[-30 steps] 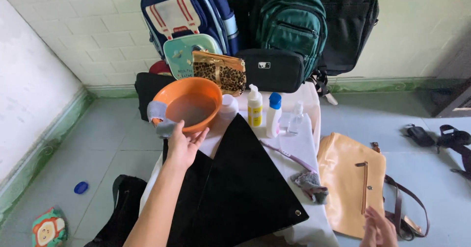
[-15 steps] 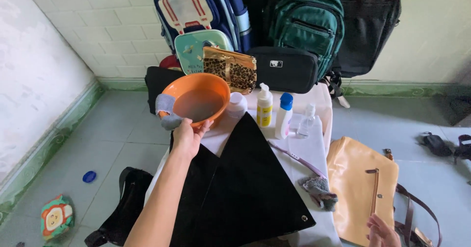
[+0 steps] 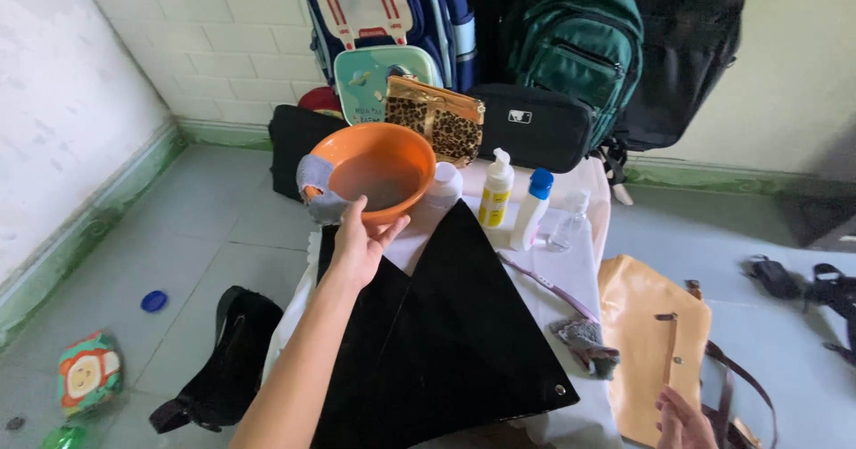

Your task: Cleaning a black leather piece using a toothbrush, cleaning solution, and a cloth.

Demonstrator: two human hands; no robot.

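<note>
Tiled room, grey floor (image 3: pixel 205 235); white-clothed worktop (image 3: pixel 553 280) against the wall. Left hand (image 3: pixel 361 244) spread open, fingertips touching the near rim of the round orange plastic basin (image 3: pixel 379 174), which sits just beyond it. Grey cloth (image 3: pixel 319 201) draped on the rim, just left of the hand. Black triangular fabric bag (image 3: pixel 446 342) lies below the hand. Right hand (image 3: pixel 682 420) at frame edge beside the tan leather handbag (image 3: pixel 655 342); cannot tell its grip.

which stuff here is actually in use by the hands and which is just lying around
In hand or touched:
- left hand at the rim of the orange basin, beside the grey cloth draped over it
- right hand at the tan bag

Just lying about:
- black bag
- bottles
- backpacks
- leopard pouch
- sandals
</note>
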